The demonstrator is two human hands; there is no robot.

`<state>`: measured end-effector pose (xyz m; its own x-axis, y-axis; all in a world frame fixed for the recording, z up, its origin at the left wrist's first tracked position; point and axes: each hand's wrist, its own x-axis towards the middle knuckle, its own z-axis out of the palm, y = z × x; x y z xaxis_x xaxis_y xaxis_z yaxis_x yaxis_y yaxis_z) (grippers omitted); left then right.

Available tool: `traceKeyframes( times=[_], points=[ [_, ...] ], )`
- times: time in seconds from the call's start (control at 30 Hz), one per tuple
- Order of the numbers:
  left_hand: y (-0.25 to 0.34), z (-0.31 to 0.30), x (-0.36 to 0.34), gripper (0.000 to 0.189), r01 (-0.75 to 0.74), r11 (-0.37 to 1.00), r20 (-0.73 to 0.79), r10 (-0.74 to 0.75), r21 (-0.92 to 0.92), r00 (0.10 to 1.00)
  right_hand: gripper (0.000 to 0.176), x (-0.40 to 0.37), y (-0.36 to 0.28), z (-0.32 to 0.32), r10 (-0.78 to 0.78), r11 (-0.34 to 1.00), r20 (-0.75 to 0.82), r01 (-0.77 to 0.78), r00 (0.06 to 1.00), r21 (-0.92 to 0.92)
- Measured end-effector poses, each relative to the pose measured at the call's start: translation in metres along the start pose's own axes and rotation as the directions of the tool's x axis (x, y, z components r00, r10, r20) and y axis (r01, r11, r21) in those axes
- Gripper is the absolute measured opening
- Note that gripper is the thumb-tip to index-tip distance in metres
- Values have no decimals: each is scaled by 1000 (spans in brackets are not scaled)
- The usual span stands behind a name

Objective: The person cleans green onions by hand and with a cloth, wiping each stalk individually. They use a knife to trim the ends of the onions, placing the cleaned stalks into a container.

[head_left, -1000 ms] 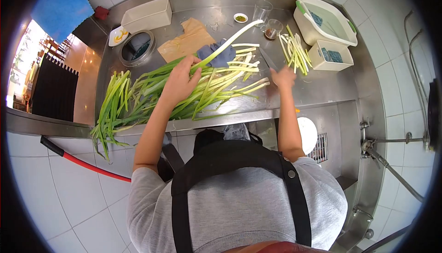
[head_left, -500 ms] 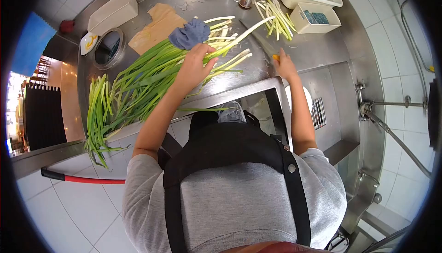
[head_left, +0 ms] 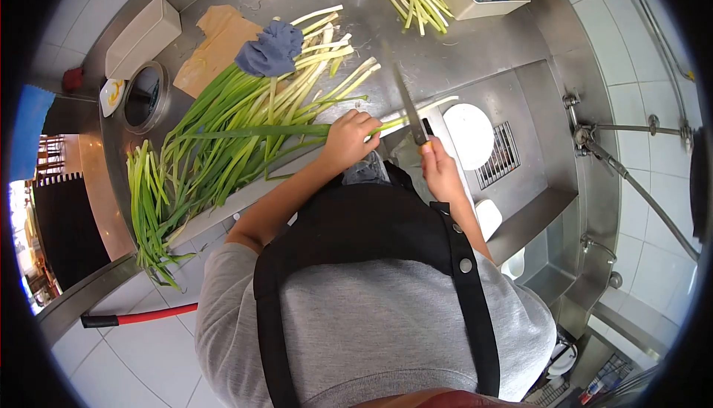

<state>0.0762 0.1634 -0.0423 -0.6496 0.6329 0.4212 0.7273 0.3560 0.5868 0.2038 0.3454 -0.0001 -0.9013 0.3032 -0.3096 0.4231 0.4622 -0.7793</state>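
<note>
My left hand [head_left: 350, 140] is closed around a spring onion [head_left: 438, 105], whose white end points right and whose green leaves trail left over the pile. In my right hand [head_left: 441, 170] is a knife [head_left: 405, 94], gripped by its handle, its blade pointing up and away from me. The blade crosses the held stalk in this view, just right of my left fingers. To the left lies a big pile of spring onions [head_left: 223, 118], white ends toward the back right. A blue-grey cloth [head_left: 270, 48] rests on that pile.
Trimmed pale stalks [head_left: 413, 1] lie at the back beside a cream bin [head_left: 486, 8]. A white plate [head_left: 468, 137] sits by a drain grate [head_left: 499, 155] on the right. Brown paper [head_left: 217, 42], a round lidded container [head_left: 145, 97] and a long tray [head_left: 142, 36] stand left.
My left hand has come right and nearer my body with the spring onion. My right hand has drawn back toward me, and the knife now crosses the stalk. The view has shifted.
</note>
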Motion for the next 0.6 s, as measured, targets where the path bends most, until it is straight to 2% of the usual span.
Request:
traceKeyframes(
  times=[0.07, 0.13, 0.33, 0.43, 0.5, 0.6],
  points=[
    [3, 2, -2, 17, -5, 1000, -29, 5, 6, 1000, 27, -2, 0, 8, 30, 998, 16, -30, 999, -51],
    [6, 0, -3, 18, -33, 993, -59, 40, 115, 997, 26, -4, -4, 12, 44, 998, 32, -42, 999, -48],
    [-3, 11, -5, 18, -3, 1000, -78, 5, 26, 997, 24, -8, 1, 22, -29, 994, 38, 33, 999, -106],
    [-3, 10, -5, 17, -6, 1000, -68, 8, 30, 998, 25, -7, -1, 24, -18, 989, 59, 26, 998, -144],
    [-2, 9, -4, 17, -7, 999, -52, 9, 50, 999, 25, -6, -3, 27, -62, 971, 34, 68, 998, -229],
    [-3, 9, -4, 16, -15, 998, -34, 17, 56, 999, 26, 4, -17, 33, -95, 963, 12, 95, 995, -253]
  ],
)
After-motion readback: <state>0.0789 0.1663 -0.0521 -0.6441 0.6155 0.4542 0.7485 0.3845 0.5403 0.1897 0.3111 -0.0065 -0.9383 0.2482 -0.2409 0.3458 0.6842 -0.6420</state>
